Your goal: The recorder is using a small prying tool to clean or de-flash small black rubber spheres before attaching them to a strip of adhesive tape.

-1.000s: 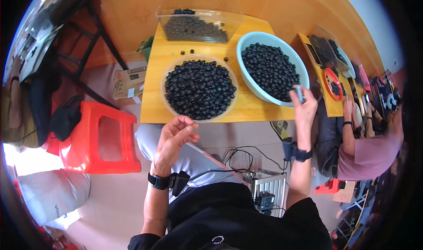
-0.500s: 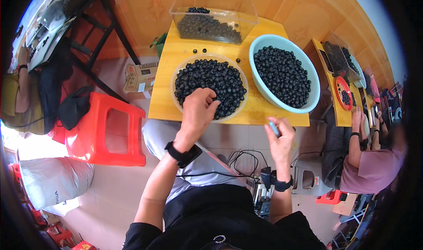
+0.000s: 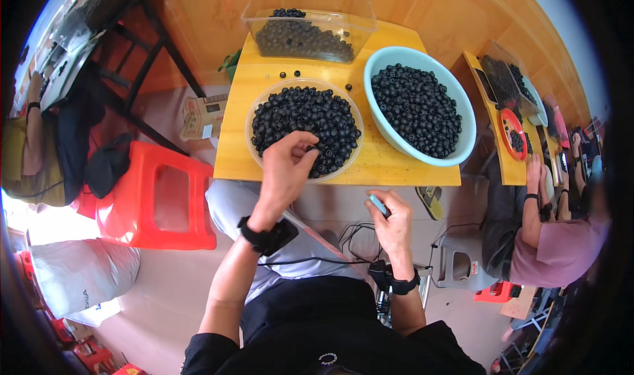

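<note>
My left hand (image 3: pixel 286 167) is over the near edge of a shallow round clear tray (image 3: pixel 250 152) heaped with black beads (image 3: pixel 290 115). Its thumb and forefinger are pinched together, with a dark bead (image 3: pixel 310 148) between their tips. Just off the table's front edge, my right hand (image 3: pixel 393 224) is closed around a small light-blue stick-like tool (image 3: pixel 378 205). One end of the tool sticks out beyond the fingers; the rest is hidden in my grip. A large pale-blue basin (image 3: pixel 470 140) full of black beads (image 3: pixel 416 111) stands right of the tray.
At the back of the yellow table (image 3: pixel 231 157) is a clear plastic bin (image 3: pixel 310 51) partly filled with beads. Several loose beads (image 3: pixel 349 86) lie behind the tray. A red stool (image 3: pixel 155 197) stands left, and cables (image 3: pixel 356 238) hang below. Other people (image 3: pixel 561 246) sit at right and left.
My right hand has moved left with the blue tool. My left hand has shifted slightly, its fingertips now pinched closer together. The whole view has moved a little.
</note>
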`<action>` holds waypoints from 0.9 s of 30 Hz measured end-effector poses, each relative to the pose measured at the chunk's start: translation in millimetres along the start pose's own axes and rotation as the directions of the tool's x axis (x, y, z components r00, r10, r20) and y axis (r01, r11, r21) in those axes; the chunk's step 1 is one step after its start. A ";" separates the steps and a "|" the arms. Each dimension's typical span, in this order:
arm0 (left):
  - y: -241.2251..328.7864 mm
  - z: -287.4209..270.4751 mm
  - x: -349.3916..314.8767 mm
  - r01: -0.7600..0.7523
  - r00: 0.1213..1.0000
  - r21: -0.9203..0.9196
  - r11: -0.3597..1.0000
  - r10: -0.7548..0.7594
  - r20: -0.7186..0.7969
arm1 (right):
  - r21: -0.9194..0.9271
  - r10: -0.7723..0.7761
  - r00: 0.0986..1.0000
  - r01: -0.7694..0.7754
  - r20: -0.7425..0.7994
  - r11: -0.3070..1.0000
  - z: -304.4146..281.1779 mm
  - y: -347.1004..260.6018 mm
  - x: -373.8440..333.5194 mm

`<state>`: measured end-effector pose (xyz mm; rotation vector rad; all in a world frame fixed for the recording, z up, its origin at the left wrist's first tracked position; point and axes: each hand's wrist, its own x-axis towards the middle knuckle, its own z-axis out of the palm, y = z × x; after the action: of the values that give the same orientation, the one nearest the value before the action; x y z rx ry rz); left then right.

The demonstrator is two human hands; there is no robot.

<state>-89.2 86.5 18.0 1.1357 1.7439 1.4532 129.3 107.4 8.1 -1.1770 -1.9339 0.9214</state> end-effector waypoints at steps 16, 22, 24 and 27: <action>-86.0 -9.2 -101.0 0.415 0.909 -0.907 0.074 -0.085 0.409 | 0.185 -0.076 0.955 0.022 0.288 0.983 40.2 -28.9 -17.3; -96.1 -3.6 -101.2 0.393 0.919 -0.919 0.026 -0.054 0.391 | -0.023 -0.190 0.913 0.213 0.361 0.977 46.1 -35.9 -27.0; -95.7 -1.0 -100.4 0.402 0.915 -0.914 0.047 -0.044 0.400 | -0.051 -0.218 0.908 0.252 0.358 0.966 48.4 -35.8 -27.6; -97.0 -1.1 -101.4 0.397 0.917 -0.916 0.047 -0.042 0.396 | -0.082 -0.262 0.899 0.308 0.352 0.948 51.4 -35.9 -26.0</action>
<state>-66.5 -7.4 -83.8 0.1688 0.2832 1.6409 80.5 60.2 6.8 -0.8094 -2.4018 0.8853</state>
